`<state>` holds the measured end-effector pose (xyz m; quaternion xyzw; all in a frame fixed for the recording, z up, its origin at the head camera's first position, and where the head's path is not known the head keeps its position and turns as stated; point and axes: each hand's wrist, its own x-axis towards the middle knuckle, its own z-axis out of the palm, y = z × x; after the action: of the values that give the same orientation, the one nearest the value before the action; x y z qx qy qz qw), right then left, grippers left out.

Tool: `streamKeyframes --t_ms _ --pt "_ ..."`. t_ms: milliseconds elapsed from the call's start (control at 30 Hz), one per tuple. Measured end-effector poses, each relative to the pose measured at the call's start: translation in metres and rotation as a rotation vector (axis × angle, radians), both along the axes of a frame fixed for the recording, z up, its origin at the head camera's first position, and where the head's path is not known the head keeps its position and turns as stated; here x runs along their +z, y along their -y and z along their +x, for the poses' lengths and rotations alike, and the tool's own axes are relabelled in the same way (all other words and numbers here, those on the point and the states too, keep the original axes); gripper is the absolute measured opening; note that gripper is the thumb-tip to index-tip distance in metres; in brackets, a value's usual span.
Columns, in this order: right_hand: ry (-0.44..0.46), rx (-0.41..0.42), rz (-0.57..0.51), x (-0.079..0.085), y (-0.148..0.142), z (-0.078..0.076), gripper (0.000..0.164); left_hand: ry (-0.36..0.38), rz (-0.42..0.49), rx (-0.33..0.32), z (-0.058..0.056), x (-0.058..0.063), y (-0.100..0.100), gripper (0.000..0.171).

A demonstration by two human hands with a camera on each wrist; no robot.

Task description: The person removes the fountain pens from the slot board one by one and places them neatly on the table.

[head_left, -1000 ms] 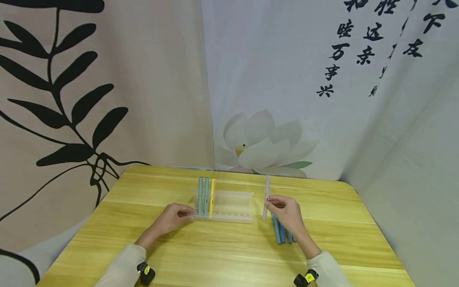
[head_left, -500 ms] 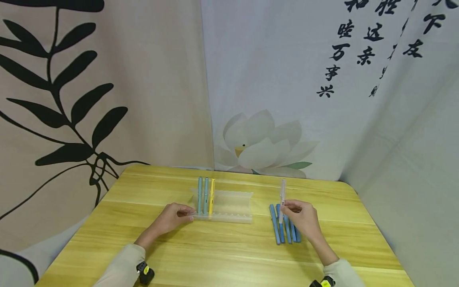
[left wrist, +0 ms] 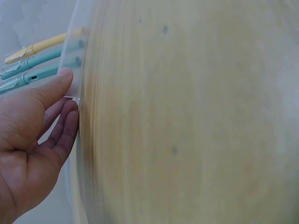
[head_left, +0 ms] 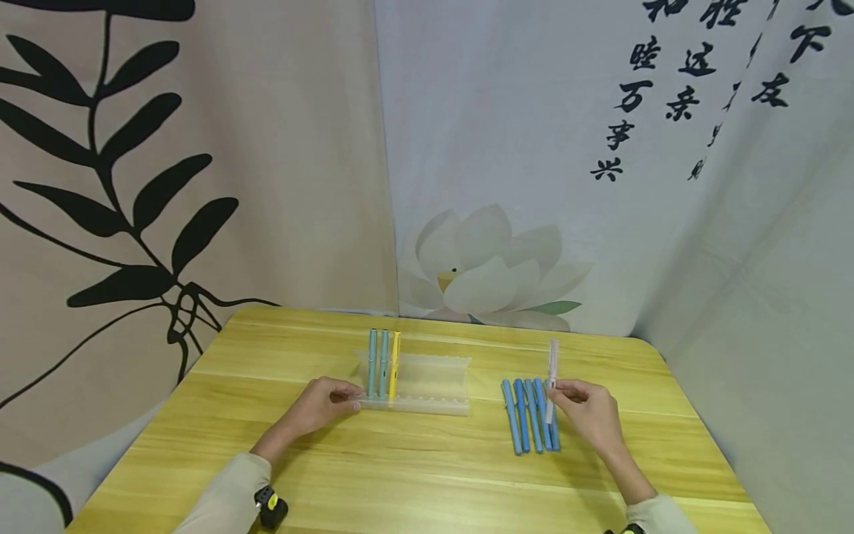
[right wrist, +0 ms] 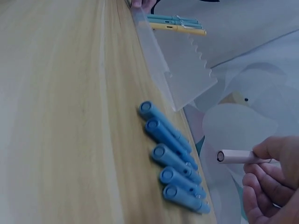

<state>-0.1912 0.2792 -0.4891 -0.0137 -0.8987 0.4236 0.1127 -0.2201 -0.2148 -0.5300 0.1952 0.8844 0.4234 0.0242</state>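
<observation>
A clear plastic pen rack (head_left: 437, 406) with a notched edge stands left of the table's middle. Two teal pens (head_left: 377, 363) and a yellow pen (head_left: 394, 366) lean side by side in its left part. My left hand (head_left: 327, 404) pinches the rack's front left corner, thumb on the front lip in the left wrist view (left wrist: 32, 135). Between thumb and fingers, my right hand (head_left: 590, 411) pinches a pale pink pen (head_left: 552, 363), held nearly upright above the right end of a row of blue pens (head_left: 523, 415). Its round end faces the right wrist camera.
The several blue pens lie nearly parallel on the wooden table (head_left: 414, 475), right of the rack. A printed cloth (head_left: 494, 148) hangs right behind the table's back edge. More cloth (head_left: 767, 282) hangs along the right side.
My right hand has moved right with the pale pink pen, from near the rack to over the far end of the blue pens, uncovering them. My left hand stays on the rack.
</observation>
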Motion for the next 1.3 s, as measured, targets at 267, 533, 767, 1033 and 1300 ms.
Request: streamKeyframes --t_ms 267,533,767,1033,1300 --pt "0.062 -0.048 0.018 -0.005 -0.015 0.005 0.031 0.003 -0.013 0.015 -0.001 -0.003 0.0 0.023" --pt "0.143 -0.055 0.023 -0.008 -0.026 0.011 0.037 -0.013 -0.007 0.006 -0.001 -0.002 0.0 0.024" --pt "0.19 -0.035 0.019 -0.013 -0.032 0.012 0.04 0.005 -0.004 0.022 -0.001 -0.004 0.0 0.023" --pt "0.247 -0.047 0.031 -0.02 -0.037 0.013 0.04 0.013 -0.001 0.013 -0.002 -0.005 -0.001 0.023" --pt "0.271 -0.039 0.03 -0.025 -0.038 0.011 0.038 0.012 0.0 0.016 -0.004 -0.005 0.0 0.022"
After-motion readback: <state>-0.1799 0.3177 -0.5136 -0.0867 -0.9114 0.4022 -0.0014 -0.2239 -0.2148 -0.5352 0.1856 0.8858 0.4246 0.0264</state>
